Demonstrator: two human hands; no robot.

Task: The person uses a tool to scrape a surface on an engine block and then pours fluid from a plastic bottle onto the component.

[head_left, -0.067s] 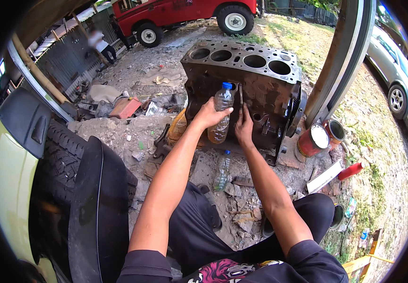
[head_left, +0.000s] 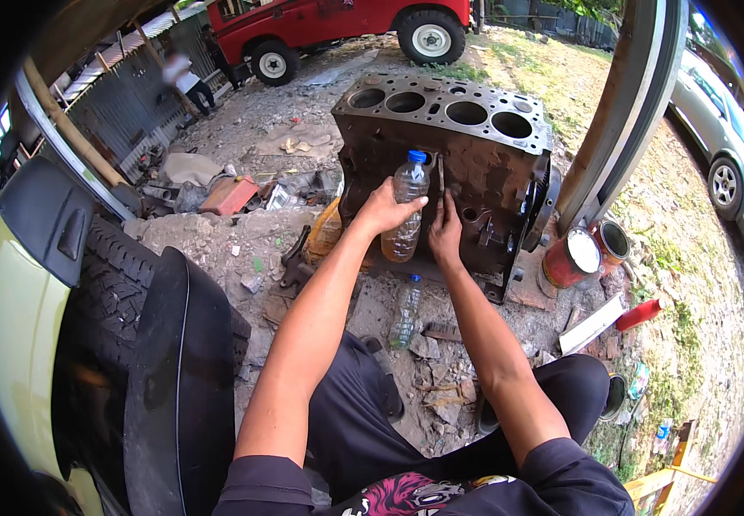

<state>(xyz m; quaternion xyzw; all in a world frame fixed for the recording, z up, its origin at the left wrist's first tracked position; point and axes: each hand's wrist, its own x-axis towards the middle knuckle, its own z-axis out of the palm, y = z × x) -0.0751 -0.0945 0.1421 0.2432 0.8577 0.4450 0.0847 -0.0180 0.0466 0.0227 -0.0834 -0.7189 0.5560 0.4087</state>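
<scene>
A brown, grimy engine block [head_left: 406, 133] stands upright in front of me, several round bores in its top face. My left hand [head_left: 389, 209] is wrapped round a clear plastic bottle [head_left: 401, 243] with a blue cap and amber liquid low inside. The bottle is held upright before the block's near side. Just to its right, the fingers of my right hand [head_left: 446, 230] are closed on a slim, stick-like tool [head_left: 441, 175] pointing up along the block; its exact kind is unclear. A second clear bottle [head_left: 405, 314] with a blue cap stands below, between my knees.
Paint-type cans [head_left: 565, 262] sit right of the block, near a metal post [head_left: 621, 129]. A dark brush [head_left: 441, 330] lies on rubble. A red bottle [head_left: 638, 315] lies farther right. A vehicle's tyre [head_left: 118, 279] is close on my left. Another person [head_left: 185, 82] stands far left.
</scene>
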